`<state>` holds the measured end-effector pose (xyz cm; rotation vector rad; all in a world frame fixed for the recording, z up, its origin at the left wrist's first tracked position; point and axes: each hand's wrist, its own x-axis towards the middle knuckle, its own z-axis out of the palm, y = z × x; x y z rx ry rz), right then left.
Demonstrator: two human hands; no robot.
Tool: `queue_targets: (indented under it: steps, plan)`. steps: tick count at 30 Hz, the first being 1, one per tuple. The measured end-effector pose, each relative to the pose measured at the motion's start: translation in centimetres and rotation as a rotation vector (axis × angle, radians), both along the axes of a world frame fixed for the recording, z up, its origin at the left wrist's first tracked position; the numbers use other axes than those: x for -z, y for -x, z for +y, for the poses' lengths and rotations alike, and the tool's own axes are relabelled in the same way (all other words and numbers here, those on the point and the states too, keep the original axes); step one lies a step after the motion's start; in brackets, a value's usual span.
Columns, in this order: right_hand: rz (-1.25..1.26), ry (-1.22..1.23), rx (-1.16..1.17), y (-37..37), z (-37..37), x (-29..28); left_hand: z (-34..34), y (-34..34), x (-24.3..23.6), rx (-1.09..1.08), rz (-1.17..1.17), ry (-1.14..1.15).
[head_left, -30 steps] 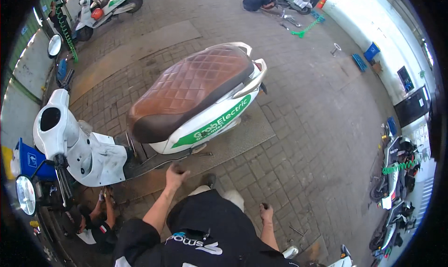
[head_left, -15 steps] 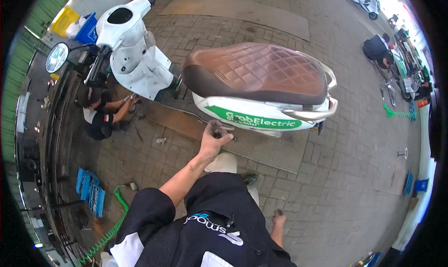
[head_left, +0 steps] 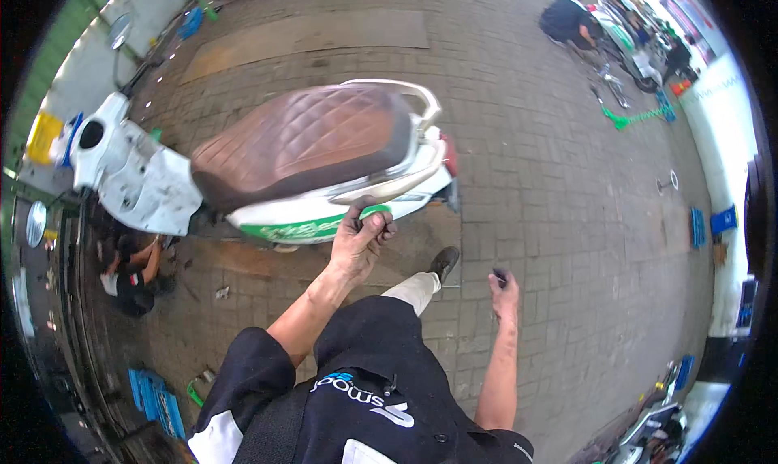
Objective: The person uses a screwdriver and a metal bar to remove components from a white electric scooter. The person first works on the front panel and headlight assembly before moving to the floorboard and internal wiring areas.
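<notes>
A white scooter with a quilted brown seat (head_left: 312, 136) and a green side label (head_left: 300, 230) stands ahead of me. My left hand (head_left: 361, 241) is raised in front of its rear side panel, with fingers curled in toward the thumb. Whatever may be in those fingers is too small to make out. Down at my right side, away from the scooter, my right hand (head_left: 504, 294) is closed around something small and dark, whose kind I cannot tell. The scooter's stripped white front (head_left: 134, 176) points left.
A person (head_left: 126, 277) crouches by the scooter's front at the left. Blue tool trays (head_left: 158, 403) lie near a dark rack. Another person (head_left: 567, 18) works on a scooter at the far right, beside a green coiled hose (head_left: 640, 119). More scooter parts (head_left: 652, 431) stand at lower right.
My view has swung right, so the scooter now sits further left. My left hand has passed from its middle toward its rear. My right arm has come up further into view.
</notes>
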<state>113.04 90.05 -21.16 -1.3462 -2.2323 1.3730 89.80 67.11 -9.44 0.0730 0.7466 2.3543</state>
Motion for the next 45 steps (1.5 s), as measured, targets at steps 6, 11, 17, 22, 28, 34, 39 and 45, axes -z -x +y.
queue_targets:
  steps: [6, 11, 17, 22, 28, 34, 39, 45]
  plan:
    - [-0.057, -0.073, 0.011, 1.5, 17.1, 2.1, 19.2, 3.3, 1.4, -0.014, -0.126, 0.055]
    - [-0.178, 0.053, 0.251, -0.5, 32.8, 6.7, 33.2, 8.2, 1.2, -0.097, -0.113, 0.052]
    - [-0.470, 0.116, 0.347, -7.9, 40.4, 13.2, 43.2, 17.5, 0.1, -0.276, 0.016, 0.114]
    - [-0.656, 0.349, 0.194, -1.3, 48.1, 15.7, 50.5, 27.2, 2.6, -0.521, 0.135, 0.336]
    - [-0.639, 0.190, -0.036, 20.0, 72.8, 13.4, 56.7, 36.7, 4.3, -0.802, 0.166, 0.513]
    - [-0.162, 0.055, -0.284, 61.4, 92.4, 6.9, 52.8, 41.1, 5.0, -0.971, 0.044, 0.717]
    - [-0.141, -0.002, -0.558, 94.4, 81.4, 7.9, 48.6, 45.3, 6.1, -1.270, -0.162, 0.918]
    - [-0.106, -0.125, -1.418, 110.0, 54.6, 14.7, 42.1, 56.6, 6.0, -1.510, -0.203, 0.902]
